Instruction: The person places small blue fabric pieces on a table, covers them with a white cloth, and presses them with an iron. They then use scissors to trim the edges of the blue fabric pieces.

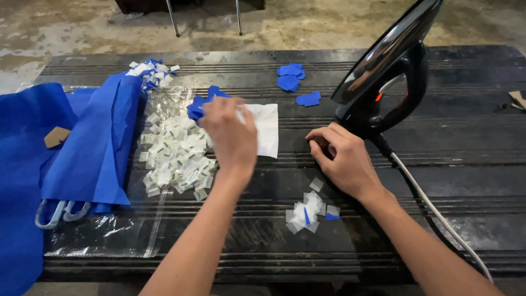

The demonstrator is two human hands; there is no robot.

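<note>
left hand [229, 134] is up over the white cloth [267, 129], fingers curled down onto its left edge, right beside a small blue patch [197, 107]; whether it actually pinches the cloth or the patch, can't tell, the back of the hand hides the fingertips. right hand [341, 156] lies on the bench [466, 137] just right of the cloth, fingers loosely bent, holding nothing, knuckles close to the base of the black iron [386, 68] standing on its heel, its pale cord [438, 211] trailing off toward the near right. left of the left hand, a heap of small white tags [175, 156] on a clear plastic bag [109, 233], and blue fabric [82, 148] folded further left. between the forearms, a little pile of white scraps [308, 211]. more blue patches [293, 79] lie at the far side. the bench is dark, ribbed and worn; beyond it, stained concrete floor [307, 22] and thin metal legs [172, 19].
</note>
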